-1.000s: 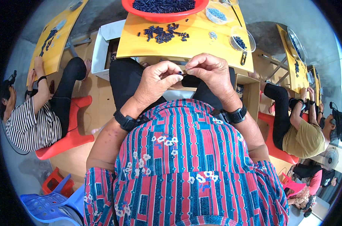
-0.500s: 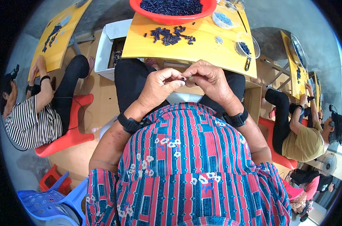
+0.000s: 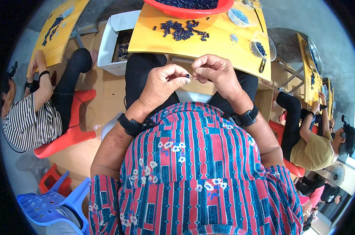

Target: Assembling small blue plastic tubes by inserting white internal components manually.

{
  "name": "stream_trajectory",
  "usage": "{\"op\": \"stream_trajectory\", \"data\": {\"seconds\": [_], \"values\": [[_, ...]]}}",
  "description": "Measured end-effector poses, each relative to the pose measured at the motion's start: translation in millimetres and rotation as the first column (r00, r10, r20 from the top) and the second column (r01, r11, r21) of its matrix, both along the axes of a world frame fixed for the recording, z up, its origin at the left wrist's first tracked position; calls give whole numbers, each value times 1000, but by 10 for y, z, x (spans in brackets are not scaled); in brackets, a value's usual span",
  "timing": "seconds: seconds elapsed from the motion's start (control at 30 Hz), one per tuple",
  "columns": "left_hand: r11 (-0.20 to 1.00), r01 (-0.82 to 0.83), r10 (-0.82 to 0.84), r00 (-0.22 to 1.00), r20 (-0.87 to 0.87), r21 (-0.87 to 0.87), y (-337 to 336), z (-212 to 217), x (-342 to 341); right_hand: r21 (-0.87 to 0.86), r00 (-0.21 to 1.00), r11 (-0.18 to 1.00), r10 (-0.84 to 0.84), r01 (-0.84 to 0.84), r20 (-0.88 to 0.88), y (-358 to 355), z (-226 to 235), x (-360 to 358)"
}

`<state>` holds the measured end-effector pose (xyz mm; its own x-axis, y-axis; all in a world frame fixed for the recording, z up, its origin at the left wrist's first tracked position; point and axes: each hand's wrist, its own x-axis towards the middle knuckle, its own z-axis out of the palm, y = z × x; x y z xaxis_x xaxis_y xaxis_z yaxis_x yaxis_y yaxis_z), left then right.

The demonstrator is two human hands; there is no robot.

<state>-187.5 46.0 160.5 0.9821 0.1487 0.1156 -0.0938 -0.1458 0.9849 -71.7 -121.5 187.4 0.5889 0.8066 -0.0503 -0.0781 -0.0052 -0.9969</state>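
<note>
Above my lap, just off the near edge of the yellow table (image 3: 158, 46), both hands are raised with their fingertips close together. My left hand (image 3: 160, 86) pinches a small dark cylindrical piece (image 3: 188, 75) between thumb and forefinger; one end of it pokes out toward the other hand. Thumb and forefinger are also pressed together on my right hand (image 3: 218, 74). Whatever it holds, if anything, is too small to make out. A narrow gap separates the two sets of fingertips. On the table ahead lies a loose pile of similar dark pieces (image 3: 181, 31).
A red basin (image 3: 193, 15) full of dark pieces stands at the back. To the right are a tub of pale blue bits (image 3: 239, 17), a small pale heap (image 3: 234, 38) and a clear bowl (image 3: 272, 49). A white box (image 3: 109, 47) stands left. People sit at tables on both sides.
My fingertips have drawn slightly apart, leaving the dark piece in my left hand. The whole view has shifted a little, so the table sits higher and further right.
</note>
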Motion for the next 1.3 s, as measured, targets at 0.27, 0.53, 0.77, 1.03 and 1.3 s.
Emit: {"op": "stream_trajectory", "data": {"seconds": [0.27, 0.53, 0.77, 1.03, 1.3], "values": [[1000, -3, 3, 1000, -7, 20, -29, 80, 60, 196, 951, 980, 45, 16, -305, 53, -108, 21], [994, 41, -45, 998, -38, -100, -25, 128, 146, 294, 869, 951, 63, 97, -491, 115, -198, 10], [983, 26, -43, 995, -89, -182, -36, 125, 191, 278, 868, 954, 44, 110, -495, 102, -182, 61], [975, 44, -76, 987, -142, -219, -36, 107, 199, 253, 876, 961, 28, 108, -481, 77, -192, 58], [964, 63, -103, 984, -146, -260, -65, 134, 195, 281, 864, 955, 61, 96, -500, 59, -239, 62]]}}
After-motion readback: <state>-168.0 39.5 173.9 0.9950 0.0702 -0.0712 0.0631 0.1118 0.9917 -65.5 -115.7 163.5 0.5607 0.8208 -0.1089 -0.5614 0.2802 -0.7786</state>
